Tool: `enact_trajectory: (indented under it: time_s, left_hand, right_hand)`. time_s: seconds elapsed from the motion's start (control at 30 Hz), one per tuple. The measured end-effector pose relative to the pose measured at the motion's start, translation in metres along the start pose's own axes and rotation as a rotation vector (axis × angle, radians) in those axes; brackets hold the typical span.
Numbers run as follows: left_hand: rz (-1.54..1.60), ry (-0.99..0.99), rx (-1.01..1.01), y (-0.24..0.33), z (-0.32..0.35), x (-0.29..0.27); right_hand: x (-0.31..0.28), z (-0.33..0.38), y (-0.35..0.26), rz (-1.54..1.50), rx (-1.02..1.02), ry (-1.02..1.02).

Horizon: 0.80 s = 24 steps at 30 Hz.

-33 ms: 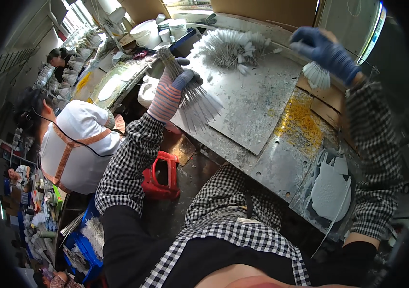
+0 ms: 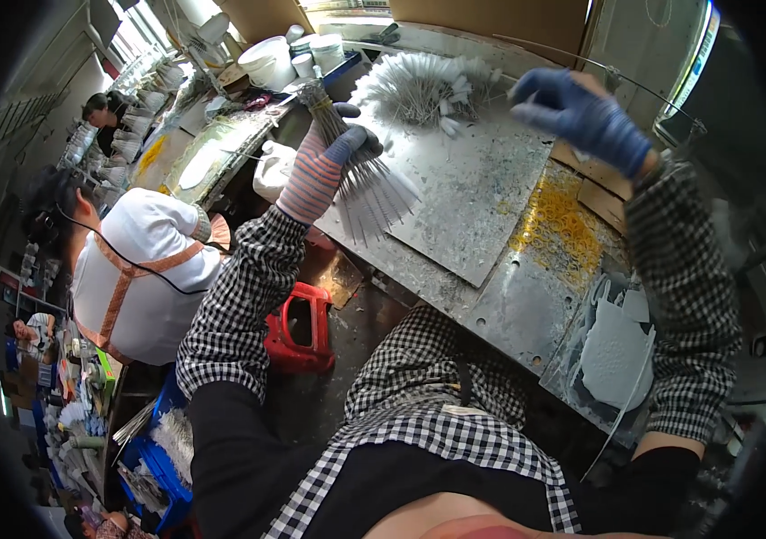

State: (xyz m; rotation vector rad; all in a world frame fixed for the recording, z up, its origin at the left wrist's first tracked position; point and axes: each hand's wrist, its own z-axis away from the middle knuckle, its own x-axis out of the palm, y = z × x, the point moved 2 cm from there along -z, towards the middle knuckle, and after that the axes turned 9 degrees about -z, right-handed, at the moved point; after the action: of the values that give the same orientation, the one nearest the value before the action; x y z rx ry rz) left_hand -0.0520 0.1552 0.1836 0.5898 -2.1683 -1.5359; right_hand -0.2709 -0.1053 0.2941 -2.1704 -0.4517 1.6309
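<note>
My left hand (image 2: 322, 171), in a striped glove with grey-blue fingertips, is closed around a bundle of thin grey stems (image 2: 374, 193). Its ends fan out below the fist, over the table edge. A yellow band circles the gathered top of the bundle. Raised above the table's right side, my right hand (image 2: 585, 117) wears a blue glove. Its fingers are curved and apart from the thumb, and nothing shows in them. Small yellow rings like rubber bands (image 2: 563, 229) lie scattered below it. A heap of white-tipped stems (image 2: 419, 88) lies at the back of the table.
The grey worktable (image 2: 464, 216) carries a flat board. A thin rod (image 2: 612, 69) crosses behind my right hand. White tubs (image 2: 271, 65) stand at the back left. Below the table's left edge is a red stool (image 2: 302, 328). A person in white (image 2: 145, 260) sits to my left.
My right hand has moved left and slightly down. The white fan-shaped bundle under it is no longer visible, and the thin rod now shows behind the hand. My left hand keeps its grip.
</note>
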Motion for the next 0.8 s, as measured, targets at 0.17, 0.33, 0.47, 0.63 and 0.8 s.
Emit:
enact_trajectory:
  time_s: [0.17, 0.33, 0.47, 0.63, 0.8]
  left_hand:
    - [0.014, -0.277, -0.012, -0.020, -0.033, 0.068]
    - [0.132, -0.490, -0.069, -0.049, -0.046, 0.127]
    - [0.158, -0.576, -0.108, -0.068, -0.043, 0.194]
    - [0.163, -0.842, 0.009, -0.092, -0.031, 0.300]
    - [-0.581, -1.039, 0.629, -0.093, -0.001, 0.404]
  right_hand:
    - [0.091, 0.034, 0.006, -0.241, 0.185, -0.048]
    - [0.112, 0.087, 0.027, -0.341, 0.361, 0.000]
    - [0.118, 0.145, 0.055, -0.532, 0.525, 0.078]
    - [0.113, 0.236, 0.071, -0.392, 0.581, 0.393]
    - [0.104, 0.330, 0.099, -0.170, 0.770, 0.386]
